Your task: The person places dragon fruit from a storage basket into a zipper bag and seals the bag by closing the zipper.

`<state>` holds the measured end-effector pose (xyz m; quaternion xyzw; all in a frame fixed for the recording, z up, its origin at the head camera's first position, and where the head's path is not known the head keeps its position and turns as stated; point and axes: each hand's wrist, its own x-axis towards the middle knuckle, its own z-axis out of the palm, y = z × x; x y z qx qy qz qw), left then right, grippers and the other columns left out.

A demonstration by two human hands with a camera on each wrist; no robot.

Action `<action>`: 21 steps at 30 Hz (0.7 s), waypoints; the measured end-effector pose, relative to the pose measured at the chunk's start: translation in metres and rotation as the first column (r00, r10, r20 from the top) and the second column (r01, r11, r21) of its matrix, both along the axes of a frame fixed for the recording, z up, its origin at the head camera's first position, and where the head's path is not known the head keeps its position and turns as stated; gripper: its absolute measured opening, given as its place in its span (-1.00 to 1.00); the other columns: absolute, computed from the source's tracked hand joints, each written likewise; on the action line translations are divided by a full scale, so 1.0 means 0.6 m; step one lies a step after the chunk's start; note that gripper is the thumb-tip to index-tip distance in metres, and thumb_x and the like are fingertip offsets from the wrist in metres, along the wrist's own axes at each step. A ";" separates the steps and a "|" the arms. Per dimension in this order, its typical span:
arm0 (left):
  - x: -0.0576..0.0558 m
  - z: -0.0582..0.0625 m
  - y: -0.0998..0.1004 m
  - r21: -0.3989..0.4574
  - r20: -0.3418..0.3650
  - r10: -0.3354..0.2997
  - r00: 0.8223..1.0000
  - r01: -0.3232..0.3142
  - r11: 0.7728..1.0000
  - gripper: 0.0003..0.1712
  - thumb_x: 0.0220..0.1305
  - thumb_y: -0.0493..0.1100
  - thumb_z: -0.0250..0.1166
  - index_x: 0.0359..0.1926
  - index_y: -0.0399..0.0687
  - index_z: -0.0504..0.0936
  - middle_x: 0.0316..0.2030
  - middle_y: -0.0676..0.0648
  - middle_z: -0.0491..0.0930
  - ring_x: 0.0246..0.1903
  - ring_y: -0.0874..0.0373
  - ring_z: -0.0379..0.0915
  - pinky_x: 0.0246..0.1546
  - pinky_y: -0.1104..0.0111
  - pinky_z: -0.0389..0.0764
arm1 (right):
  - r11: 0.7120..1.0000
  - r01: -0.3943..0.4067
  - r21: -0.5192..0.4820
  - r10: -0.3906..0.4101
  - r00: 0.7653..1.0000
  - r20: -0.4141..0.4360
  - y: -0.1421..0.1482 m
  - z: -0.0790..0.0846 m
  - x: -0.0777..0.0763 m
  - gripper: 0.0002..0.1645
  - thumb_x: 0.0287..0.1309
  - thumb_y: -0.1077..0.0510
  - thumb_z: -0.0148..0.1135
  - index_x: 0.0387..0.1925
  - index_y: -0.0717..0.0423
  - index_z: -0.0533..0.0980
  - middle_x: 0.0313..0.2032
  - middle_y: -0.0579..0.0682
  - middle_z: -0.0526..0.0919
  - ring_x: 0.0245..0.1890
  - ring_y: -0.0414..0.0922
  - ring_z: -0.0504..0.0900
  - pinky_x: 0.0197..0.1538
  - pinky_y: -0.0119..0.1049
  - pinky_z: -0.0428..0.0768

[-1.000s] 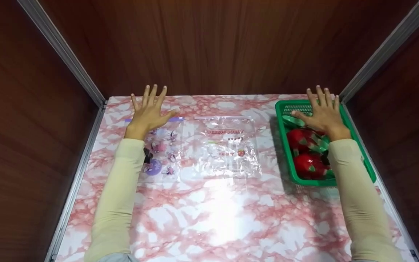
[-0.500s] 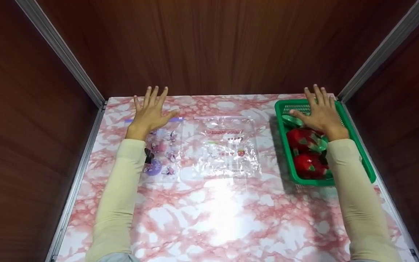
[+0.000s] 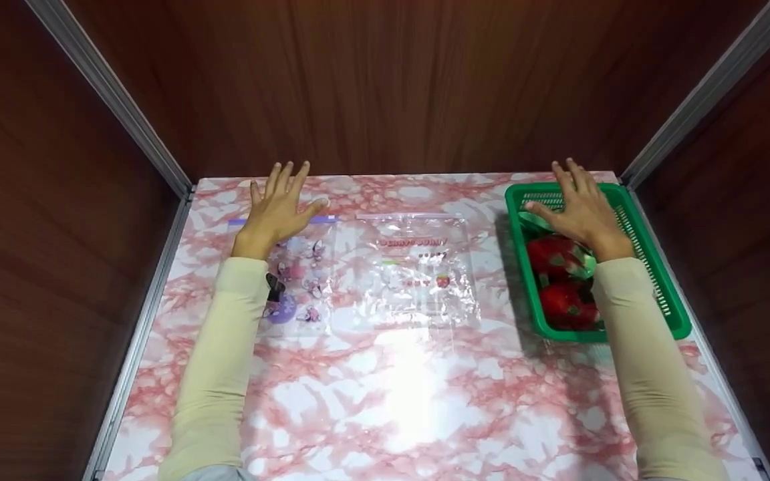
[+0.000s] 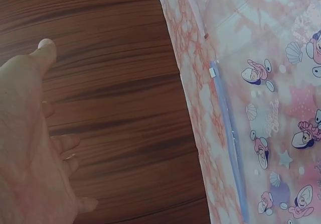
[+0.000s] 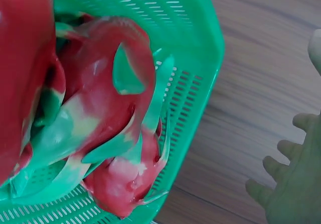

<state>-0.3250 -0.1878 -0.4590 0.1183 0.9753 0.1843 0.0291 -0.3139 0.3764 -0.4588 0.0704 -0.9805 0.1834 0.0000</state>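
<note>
Looks barely begun, judging from the present layout. Holds nothing in the left hand [image 3: 278,214], unclenched with fingers spread, near the slider end of a cartoon-oyster zip bag [image 3: 305,287], well to the left of the green basket [image 3: 524,267]. Holds nothing in the right hand [image 3: 582,210] either, likewise spread, above the far part of the basket, with no visible grip on anything inside. Shows at least three red-and-green dragon fruits [image 5: 100,83], glossy like models, all within the basket. Shows also two zip bags lying flat to the left of the basket: nearer to it, a clear strawberry-print bag [image 3: 418,300]; farther from it, the cartoon-oyster one with a purple slider strip [image 4: 230,143]. Gives no sign of anything taken out or put in; seems to leave all handling of fruits and bags to do. Cannot tell the exact state of either bag's closure.
</note>
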 end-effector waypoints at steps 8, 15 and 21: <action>0.000 -0.012 0.011 0.053 -0.029 -0.003 1.000 0.005 0.999 -0.08 0.61 0.37 -0.06 0.75 0.19 -0.15 0.72 -0.22 -0.13 0.73 -0.19 -0.38 0.60 -0.46 -0.33 | 0.999 -0.020 -0.026 0.019 0.999 -0.037 -0.016 -0.009 -0.001 0.26 0.35 -0.58 0.10 0.74 -0.01 -0.11 0.71 0.26 -0.12 0.67 0.43 -0.12 0.58 0.58 -0.06; 0.004 -0.015 0.021 0.114 -0.067 -0.012 0.998 0.019 0.993 -0.13 0.64 0.26 0.02 0.74 0.15 -0.08 0.68 -0.24 0.07 0.71 -0.20 -0.20 0.62 -0.40 -0.09 | 0.998 -0.018 -0.060 0.014 0.998 -0.064 -0.041 -0.010 0.002 0.21 0.36 -0.56 0.12 0.73 -0.06 -0.04 0.69 0.23 0.01 0.66 0.35 -0.01 0.59 0.55 0.00; 0.006 -0.018 0.023 0.146 -0.074 -0.012 0.997 0.022 0.989 -0.14 0.64 0.18 0.09 0.74 0.10 -0.04 0.66 -0.25 0.14 0.69 -0.23 -0.10 0.62 -0.35 0.05 | 0.996 -0.020 -0.087 0.014 0.998 -0.068 -0.059 -0.007 0.006 0.19 0.38 -0.53 0.15 0.71 0.04 0.01 0.68 0.23 0.05 0.66 0.30 0.04 0.60 0.49 0.09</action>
